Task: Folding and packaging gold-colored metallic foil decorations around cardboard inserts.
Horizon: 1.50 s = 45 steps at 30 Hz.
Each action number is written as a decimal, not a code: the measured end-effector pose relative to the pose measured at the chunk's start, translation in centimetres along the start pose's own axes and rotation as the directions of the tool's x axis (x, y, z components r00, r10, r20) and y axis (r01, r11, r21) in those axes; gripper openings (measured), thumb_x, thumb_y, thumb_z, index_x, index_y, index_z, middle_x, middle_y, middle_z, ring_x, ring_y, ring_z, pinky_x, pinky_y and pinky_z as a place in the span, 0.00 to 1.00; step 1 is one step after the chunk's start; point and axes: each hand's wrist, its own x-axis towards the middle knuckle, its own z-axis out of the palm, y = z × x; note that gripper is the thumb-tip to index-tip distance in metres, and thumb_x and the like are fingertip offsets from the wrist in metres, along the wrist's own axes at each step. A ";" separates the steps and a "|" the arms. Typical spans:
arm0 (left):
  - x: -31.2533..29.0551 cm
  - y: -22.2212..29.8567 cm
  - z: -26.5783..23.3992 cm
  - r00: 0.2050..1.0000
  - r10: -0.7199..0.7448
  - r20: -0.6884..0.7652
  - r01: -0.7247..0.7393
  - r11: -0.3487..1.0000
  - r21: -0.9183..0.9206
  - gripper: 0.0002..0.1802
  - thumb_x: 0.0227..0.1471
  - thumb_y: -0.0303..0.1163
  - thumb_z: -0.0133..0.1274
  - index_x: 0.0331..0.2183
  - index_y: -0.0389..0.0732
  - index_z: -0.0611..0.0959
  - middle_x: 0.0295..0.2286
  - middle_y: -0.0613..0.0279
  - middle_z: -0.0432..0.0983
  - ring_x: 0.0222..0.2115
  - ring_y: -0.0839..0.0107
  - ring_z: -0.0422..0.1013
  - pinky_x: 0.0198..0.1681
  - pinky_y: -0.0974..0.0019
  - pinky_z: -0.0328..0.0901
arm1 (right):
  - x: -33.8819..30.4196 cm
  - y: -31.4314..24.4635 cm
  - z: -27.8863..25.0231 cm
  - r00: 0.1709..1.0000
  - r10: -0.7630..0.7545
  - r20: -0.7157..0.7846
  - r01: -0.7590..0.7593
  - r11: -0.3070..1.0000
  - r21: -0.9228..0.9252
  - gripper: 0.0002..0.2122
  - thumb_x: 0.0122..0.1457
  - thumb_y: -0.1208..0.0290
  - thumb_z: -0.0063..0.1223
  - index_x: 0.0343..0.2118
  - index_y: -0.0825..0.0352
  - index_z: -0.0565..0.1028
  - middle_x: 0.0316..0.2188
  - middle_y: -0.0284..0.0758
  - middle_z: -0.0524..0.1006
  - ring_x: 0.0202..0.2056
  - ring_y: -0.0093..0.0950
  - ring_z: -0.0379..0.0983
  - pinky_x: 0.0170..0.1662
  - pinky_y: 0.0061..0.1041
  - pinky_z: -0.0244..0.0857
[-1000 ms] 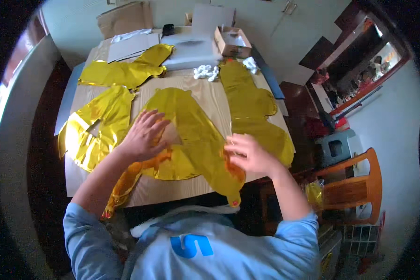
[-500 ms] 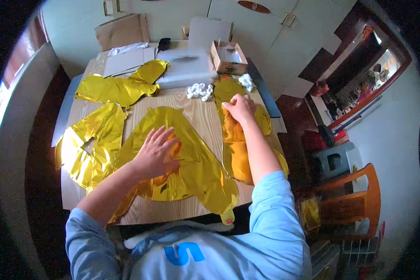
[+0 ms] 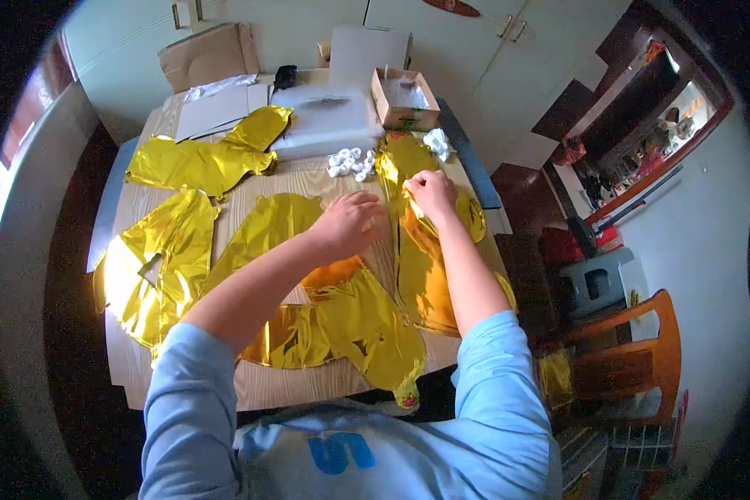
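Several flat gold foil balloons lie spread over the wooden table. At the right, my right hand (image 3: 433,198) is closed with a pinch on the upper part of a long foil balloon (image 3: 425,287), and a bit of its foil lifts beside the fingertips. My left hand (image 3: 347,223) hovers over the right part of the middle foil balloon (image 3: 262,237), fingers loosely extended and holding nothing that I can see. My left forearm covers some of that balloon. Orange reflections show on its foil. Farther left lies a foil balloon with a small hole in its middle (image 3: 179,250).
Another gold foil balloon (image 3: 196,162) lies at the far left. Behind stand a translucent plastic box (image 3: 325,125) and a small open carton (image 3: 407,110). White crumpled pieces (image 3: 352,164) sit near the carton. A wooden chair (image 3: 642,358) stands at the right.
My left hand has moved right and away from me, from over the middle balloon toward the right-hand one. My right hand keeps its pinch in nearly the same place.
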 end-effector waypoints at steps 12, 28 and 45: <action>9.8 -2.5 4.4 0.830 -0.552 -0.075 0.480 0.777 -0.408 0.20 0.50 0.42 0.59 0.37 0.35 0.84 0.31 0.45 0.81 0.33 0.49 0.78 0.39 0.54 0.72 | -1.2 0.5 0.4 0.918 -0.205 -0.338 0.317 0.893 0.318 0.05 0.55 0.72 0.60 0.29 0.69 0.80 0.29 0.41 0.79 0.31 0.35 0.77 0.36 0.30 0.70; 9.4 -2.5 4.7 0.707 -0.590 -0.390 0.605 0.790 -0.098 0.18 0.46 0.40 0.62 0.36 0.37 0.83 0.34 0.49 0.80 0.40 0.51 0.76 0.43 0.54 0.70 | -1.6 1.6 -2.3 0.962 -0.037 -0.270 0.170 0.856 0.489 0.06 0.57 0.73 0.58 0.33 0.71 0.78 0.28 0.39 0.79 0.31 0.29 0.73 0.38 0.29 0.67; 9.7 -1.1 5.9 0.967 -0.257 -0.008 0.257 0.966 0.038 0.18 0.58 0.42 0.45 0.42 0.43 0.81 0.38 0.45 0.78 0.40 0.48 0.75 0.43 0.50 0.70 | -5.4 0.8 -3.7 0.801 -0.272 -0.533 0.480 0.824 0.301 0.05 0.62 0.73 0.53 0.34 0.70 0.73 0.29 0.36 0.75 0.32 0.26 0.72 0.37 0.26 0.66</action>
